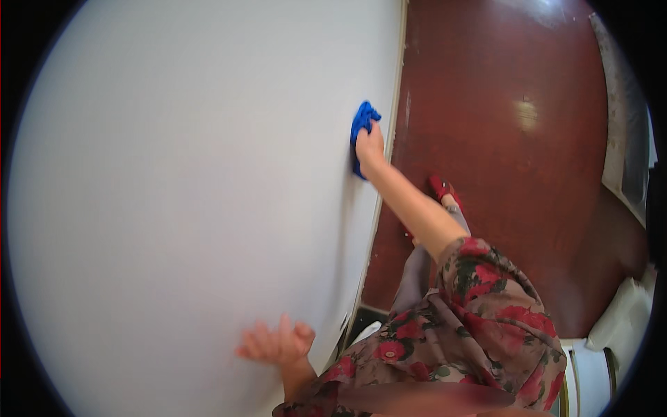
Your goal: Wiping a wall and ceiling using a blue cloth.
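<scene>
A large white wall (198, 172) fills the left of the view. My right hand (371, 146) grips a bunched blue cloth (365, 115) and presses it against the wall, close to the wall's bottom edge. Low in the view, my left hand (279, 341) is raised beside the wall, palm showing and fingers spread, with nothing in it. Its outline is blurred, and whether it touches the wall cannot be told.
Along the wall's foot runs a pale skirting edge (397, 99), chipped in places. A dark red floor (495, 130) lies to the right, where a red shoe (442, 186) shows. Pale covered furniture (620, 313) stands at the lower right.
</scene>
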`<state>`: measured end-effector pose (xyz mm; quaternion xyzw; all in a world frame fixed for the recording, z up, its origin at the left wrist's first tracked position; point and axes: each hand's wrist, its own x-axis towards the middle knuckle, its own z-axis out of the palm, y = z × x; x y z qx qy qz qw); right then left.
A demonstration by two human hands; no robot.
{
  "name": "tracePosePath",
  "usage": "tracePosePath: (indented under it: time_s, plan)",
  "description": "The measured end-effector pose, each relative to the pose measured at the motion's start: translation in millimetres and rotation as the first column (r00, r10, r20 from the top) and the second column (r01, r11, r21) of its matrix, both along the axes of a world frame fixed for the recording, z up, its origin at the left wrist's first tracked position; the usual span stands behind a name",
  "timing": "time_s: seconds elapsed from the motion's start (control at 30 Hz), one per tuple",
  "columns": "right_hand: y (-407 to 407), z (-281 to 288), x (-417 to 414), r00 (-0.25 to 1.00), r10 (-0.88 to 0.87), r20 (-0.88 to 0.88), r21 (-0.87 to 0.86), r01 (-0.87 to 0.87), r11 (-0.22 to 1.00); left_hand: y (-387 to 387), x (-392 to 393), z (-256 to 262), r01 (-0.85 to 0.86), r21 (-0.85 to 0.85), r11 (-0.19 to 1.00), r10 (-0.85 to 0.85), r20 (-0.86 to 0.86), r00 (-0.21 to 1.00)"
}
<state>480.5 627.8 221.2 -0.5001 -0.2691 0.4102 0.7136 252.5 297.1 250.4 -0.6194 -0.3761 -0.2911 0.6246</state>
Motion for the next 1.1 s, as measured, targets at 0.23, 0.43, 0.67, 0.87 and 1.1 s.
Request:
tracePosePath:
  time_s: [0.23, 0.43, 0.67, 0.87, 1.1]
  plan:
    - [-112, -18, -94, 0.908, -0.086, 0.409, 0.35, -0.069, 0.934, 33, 8, -33, 0.255, -0.434, 0.864, -0.155, 0.252, 0.955]
    - [-152, 70, -107, 0.847, -0.045, 0.529, 0.491, -0.262, 0.831, 26, 10, 28, 0.39, -0.302, 0.87, -0.281, 0.346, 0.895]
    - [-211, 152, -152, 0.75, -0.148, 0.645, 0.695, -0.494, 0.523, 15, -45, 59, 0.196, -0.073, 0.978, -0.162, 0.332, 0.929]
    - [-268, 150, -190, 0.652, -0.233, 0.721, 0.688, -0.712, 0.138, -19, -98, 10, -0.075, 0.093, 0.993, 0.048, 0.261, 0.964]
    - [-276, 182, -194, 0.502, -0.668, 0.549, 0.635, -0.77, -0.057, -46, -128, 10, -0.175, 0.186, 0.967, 0.094, 0.377, 0.921]
